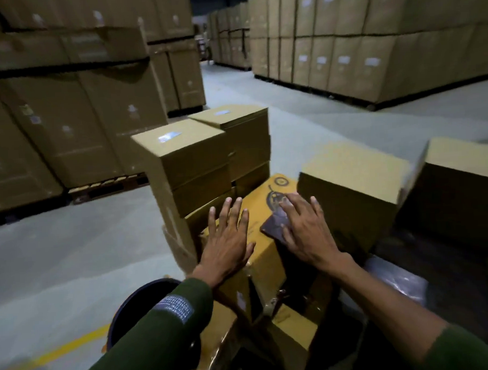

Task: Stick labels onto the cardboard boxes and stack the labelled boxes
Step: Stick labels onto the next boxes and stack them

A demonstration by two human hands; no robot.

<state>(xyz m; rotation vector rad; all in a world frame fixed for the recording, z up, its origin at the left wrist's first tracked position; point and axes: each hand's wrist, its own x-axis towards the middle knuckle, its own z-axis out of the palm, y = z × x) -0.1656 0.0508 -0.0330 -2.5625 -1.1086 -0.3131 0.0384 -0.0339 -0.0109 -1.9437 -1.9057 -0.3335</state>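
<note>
Both grips released: left hand [228, 241] and right hand [305, 229] flat on the yellow box [262, 212].

Both my hands are flat on the yellow printed box [262, 212], left hand [227, 243] spread near its edge, right hand [306, 232] pressing a dark label [274, 228] under my fingers [289, 203]. Two stacks of labelled boxes [186, 165] sit just behind, and a plain box [349, 185] sits to the right.

Both arms reach forward, left hand [228, 241] flat with fingers spread, right hand [306, 232] likewise flat, apparently pressing down.
</note>
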